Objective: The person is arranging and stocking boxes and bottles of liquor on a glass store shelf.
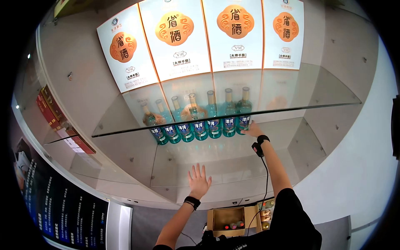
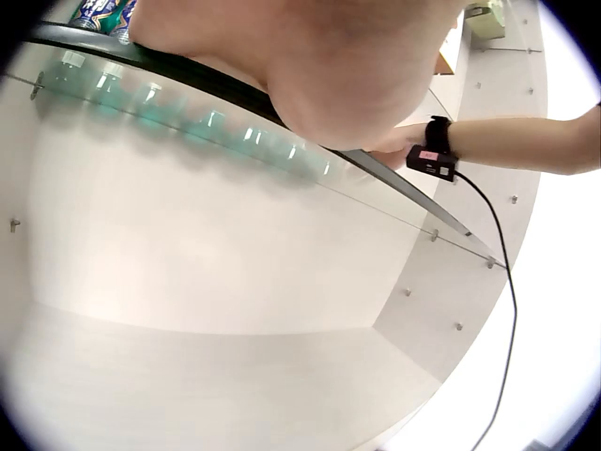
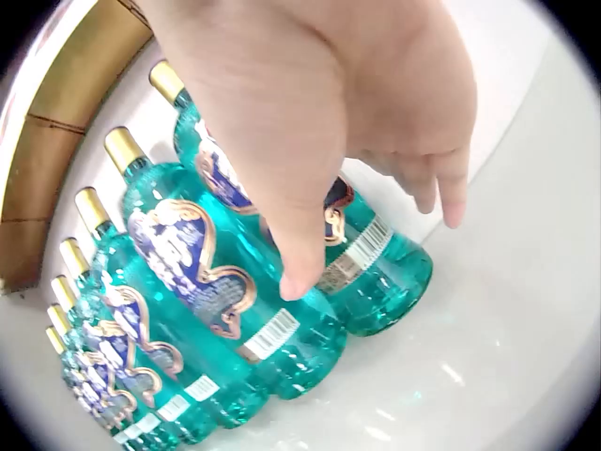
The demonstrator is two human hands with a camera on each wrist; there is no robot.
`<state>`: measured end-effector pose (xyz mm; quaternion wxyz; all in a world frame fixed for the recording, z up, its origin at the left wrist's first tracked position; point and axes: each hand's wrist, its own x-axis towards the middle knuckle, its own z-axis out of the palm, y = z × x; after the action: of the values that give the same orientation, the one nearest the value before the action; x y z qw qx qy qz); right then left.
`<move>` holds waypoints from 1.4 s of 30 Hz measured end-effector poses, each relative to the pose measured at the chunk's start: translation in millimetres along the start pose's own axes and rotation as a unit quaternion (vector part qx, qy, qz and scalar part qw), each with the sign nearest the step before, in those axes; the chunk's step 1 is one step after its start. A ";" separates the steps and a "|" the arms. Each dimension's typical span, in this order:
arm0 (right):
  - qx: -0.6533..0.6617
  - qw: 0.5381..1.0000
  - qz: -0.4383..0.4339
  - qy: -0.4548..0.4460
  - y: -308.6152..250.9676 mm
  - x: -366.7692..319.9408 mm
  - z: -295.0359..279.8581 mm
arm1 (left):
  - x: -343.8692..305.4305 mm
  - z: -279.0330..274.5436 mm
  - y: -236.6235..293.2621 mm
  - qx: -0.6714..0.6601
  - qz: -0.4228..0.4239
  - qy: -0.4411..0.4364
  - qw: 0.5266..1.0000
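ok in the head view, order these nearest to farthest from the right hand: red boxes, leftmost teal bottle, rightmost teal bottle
1. Rightmost teal bottle, at the right hand
2. Leftmost teal bottle, row's left end
3. Red boxes, far left

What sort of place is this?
Probably a liquor shop or showroom: matching teal bottles stand in a row beneath a glass shelf, alike boxes bearing the character for liquor stand on it, and an open carton sits below.
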<state>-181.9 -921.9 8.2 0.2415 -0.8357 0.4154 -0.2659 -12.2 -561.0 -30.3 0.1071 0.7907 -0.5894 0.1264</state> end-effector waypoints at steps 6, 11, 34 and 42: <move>-0.012 0.994 0.008 -0.112 -32.2 -82.8 -64.0 | 1.7 6.2 -3.0 -0.019 -0.011 -0.021 1.000; 0.163 0.975 0.016 -0.152 -60.1 -230.1 -128.1 | -5.5 6.8 -16.9 -0.110 0.017 0.022 0.994; 0.171 0.923 0.268 -0.217 24.7 -556.5 -15.3 | -262.2 -28.0 53.1 -0.442 -0.255 -0.108 0.853; 0.105 0.932 0.102 -0.331 80.4 -547.4 172.4 | -341.9 24.8 36.0 -0.427 -0.306 -0.202 0.827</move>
<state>-397.2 -483.3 -303.4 0.4777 -0.7993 0.3646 0.0094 -138.3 -269.7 -164.5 0.3456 0.8139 -0.3210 -0.3392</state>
